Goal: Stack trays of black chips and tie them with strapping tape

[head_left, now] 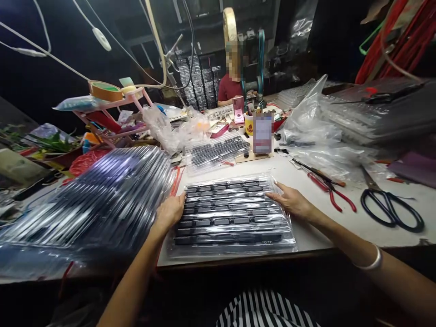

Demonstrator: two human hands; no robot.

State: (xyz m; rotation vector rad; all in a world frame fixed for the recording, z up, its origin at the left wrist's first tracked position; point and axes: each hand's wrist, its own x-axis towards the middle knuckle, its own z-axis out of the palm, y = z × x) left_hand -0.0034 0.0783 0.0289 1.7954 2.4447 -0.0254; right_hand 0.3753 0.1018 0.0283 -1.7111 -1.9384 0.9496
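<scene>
A clear plastic bag [235, 213] with rows of black strips inside lies flat at the table's front edge. My left hand [171, 210] grips its left edge, fingers closed on the plastic. At the upper right edge my right hand [289, 199] holds the bag between thumb and fingers. To the left rises a large pile of similar bagged strips [112, 195]. Another bag of dark strips [218, 152] lies behind the one in my hands.
Red-handled pliers [332, 190] and black scissors [390, 206] lie at the right. Crumpled plastic [313, 127] is behind them. A phone [262, 133] stands by a yellow cup [250, 125]. Across the table sits a person [226, 88]. A pink rack [116, 109] holds tape.
</scene>
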